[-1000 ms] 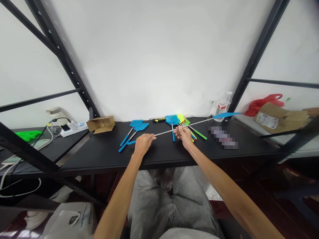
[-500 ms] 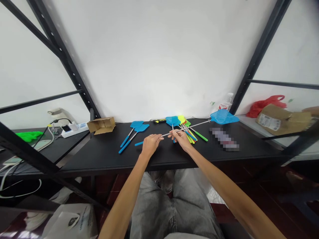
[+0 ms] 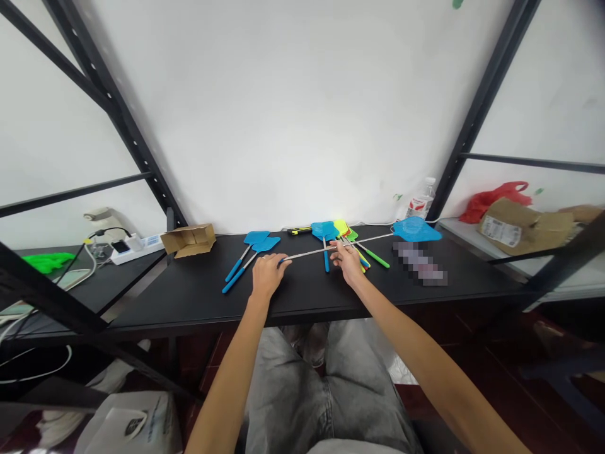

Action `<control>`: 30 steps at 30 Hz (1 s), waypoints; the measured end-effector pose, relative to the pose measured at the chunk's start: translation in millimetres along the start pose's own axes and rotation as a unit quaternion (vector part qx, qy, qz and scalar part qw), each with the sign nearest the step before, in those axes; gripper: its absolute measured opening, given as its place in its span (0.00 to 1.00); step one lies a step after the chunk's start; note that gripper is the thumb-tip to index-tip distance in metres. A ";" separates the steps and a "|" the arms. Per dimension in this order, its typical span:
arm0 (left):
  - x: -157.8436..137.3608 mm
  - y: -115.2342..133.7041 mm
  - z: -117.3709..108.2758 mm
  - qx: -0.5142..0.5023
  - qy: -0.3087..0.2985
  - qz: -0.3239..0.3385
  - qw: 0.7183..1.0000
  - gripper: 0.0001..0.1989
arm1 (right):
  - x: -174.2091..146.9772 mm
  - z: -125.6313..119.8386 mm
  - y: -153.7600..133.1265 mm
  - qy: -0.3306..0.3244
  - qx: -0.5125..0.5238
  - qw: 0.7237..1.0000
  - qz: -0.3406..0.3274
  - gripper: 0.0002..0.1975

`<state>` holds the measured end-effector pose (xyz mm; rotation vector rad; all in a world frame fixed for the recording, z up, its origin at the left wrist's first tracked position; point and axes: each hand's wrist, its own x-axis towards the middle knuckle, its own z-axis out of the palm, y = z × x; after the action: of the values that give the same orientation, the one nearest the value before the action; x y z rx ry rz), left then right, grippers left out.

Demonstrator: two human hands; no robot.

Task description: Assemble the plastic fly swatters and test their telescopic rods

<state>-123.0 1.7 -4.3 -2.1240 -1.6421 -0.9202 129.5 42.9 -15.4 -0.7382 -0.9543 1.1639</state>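
A blue fly swatter [image 3: 416, 229] with a long thin metal rod lies crosswise over the table, its mesh head at the right. My left hand [image 3: 267, 275] is closed round its handle end, which the fingers mostly hide. Farther along, my right hand [image 3: 346, 261] has thumb and fingers on the rod. Two blue fly swatters [image 3: 236, 287] rest on the table left of my left hand. Behind my right hand is a pile of blue, yellow, red and green fly swatters [image 3: 377, 256], partly covered by that hand.
An open cardboard box [image 3: 190, 241] sits at the table's left end. A yellow-and-black cutter-like tool [image 3: 299, 231] lies by the wall. At the right are a clear bottle [image 3: 421, 198] and a blurred-out item [image 3: 420, 263]. Black shelf posts [image 3: 486, 101] rise at both sides.
My left hand has moved left toward the handle end. The rod between my hands shows longer, and the swatter's head has come lower and slightly left. The camera view has shifted a little.
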 end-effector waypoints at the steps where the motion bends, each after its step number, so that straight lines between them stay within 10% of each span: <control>1: -0.4 -4.8 -2.4 0.004 0.008 -0.002 1.000 0.17 | 0.4 -0.6 -0.4 0.007 0.003 1.000 -0.003 0.23; 9: -7.7 -30.4 -16.3 -0.041 0.003 0.015 0.999 0.16 | 4.7 -6.5 -0.1 0.064 0.033 0.997 -0.009 0.22; 30: -12.2 10.4 -14.5 -0.036 -0.057 0.017 0.998 0.18 | -4.3 5.8 4.4 -0.070 -0.003 0.997 0.012 0.22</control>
<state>-119.2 -19.2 0.2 -2.2838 -1.6453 -0.8739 122.0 39.9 -17.7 -0.6815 -1.0698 1.2468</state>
